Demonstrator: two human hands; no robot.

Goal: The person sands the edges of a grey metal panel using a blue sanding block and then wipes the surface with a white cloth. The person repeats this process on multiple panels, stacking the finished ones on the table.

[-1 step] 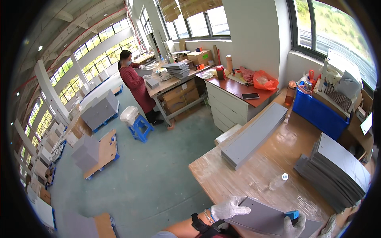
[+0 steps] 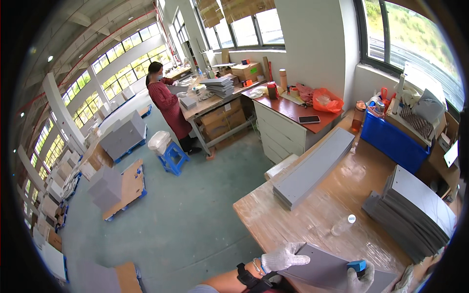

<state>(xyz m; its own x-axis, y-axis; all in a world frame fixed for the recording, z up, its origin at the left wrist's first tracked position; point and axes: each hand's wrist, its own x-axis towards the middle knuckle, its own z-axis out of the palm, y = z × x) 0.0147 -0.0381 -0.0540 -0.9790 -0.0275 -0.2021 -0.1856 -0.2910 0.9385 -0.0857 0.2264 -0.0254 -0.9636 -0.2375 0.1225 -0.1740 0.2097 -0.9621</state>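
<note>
A flat grey board [image 2: 327, 268] lies on the near edge of the wooden worktable [image 2: 293, 219], tilted toward me. My left hand [image 2: 283, 258], in a white knit glove, grips the board's left corner with its fingers spread over the top. My right hand [image 2: 360, 279], also gloved, is closed around a small blue block [image 2: 356, 265] and presses it on the board's right part. A black strap sits on my left wrist.
On the table lie a long stack of grey strips [image 2: 312, 168], a pile of grey boards [image 2: 415, 210] at right, a clear bottle [image 2: 342, 224] and a blue crate [image 2: 393, 141]. A person in red [image 2: 166, 105] works at a far bench beside a blue stool [image 2: 173, 158].
</note>
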